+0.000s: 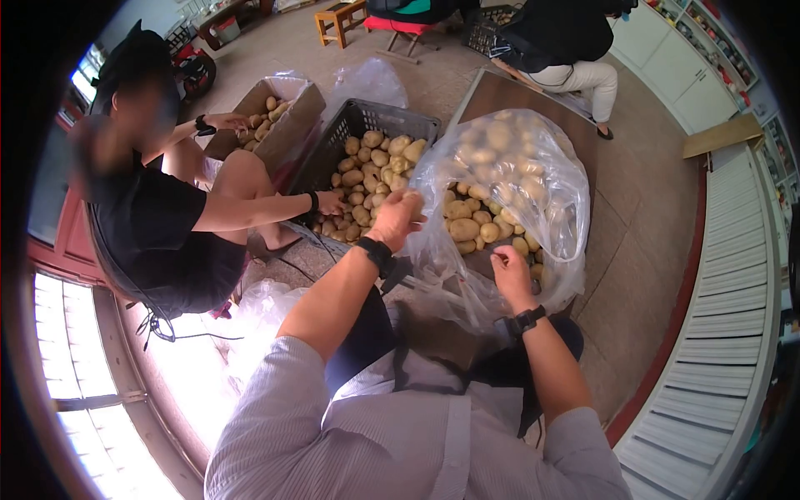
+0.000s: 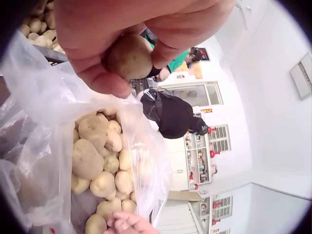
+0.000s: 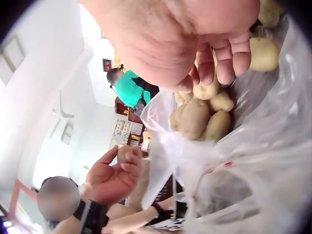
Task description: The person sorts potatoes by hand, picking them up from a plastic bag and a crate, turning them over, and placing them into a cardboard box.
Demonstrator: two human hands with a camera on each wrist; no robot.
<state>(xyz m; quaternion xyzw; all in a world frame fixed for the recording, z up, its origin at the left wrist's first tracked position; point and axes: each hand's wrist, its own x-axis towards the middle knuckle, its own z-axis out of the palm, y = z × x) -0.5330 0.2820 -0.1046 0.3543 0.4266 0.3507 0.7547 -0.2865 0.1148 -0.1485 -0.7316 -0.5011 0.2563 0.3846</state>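
Observation:
My left hand (image 1: pixel 394 222) holds a small potato (image 2: pixel 129 56) between thumb and fingers, raised at the left edge of a big clear plastic bag (image 1: pixel 570 237). Inside the bag's open mouth lie many loose potatoes (image 2: pixel 103 184). Low over the near right side of that mouth hovers my right hand (image 1: pixel 513 277), its fingers loosely bent with nothing in them. To the left of the bag stands a black plastic crate (image 1: pixel 327 140) heaped with potatoes (image 1: pixel 354 177).
A person (image 1: pixel 154 208) in black sits at the left, one hand in the crate and the other at a cardboard box (image 1: pixel 307 107) of potatoes. Another seated person (image 1: pixel 567 37) is beyond the bag. A white radiator (image 1: pixel 700 350) runs along the right.

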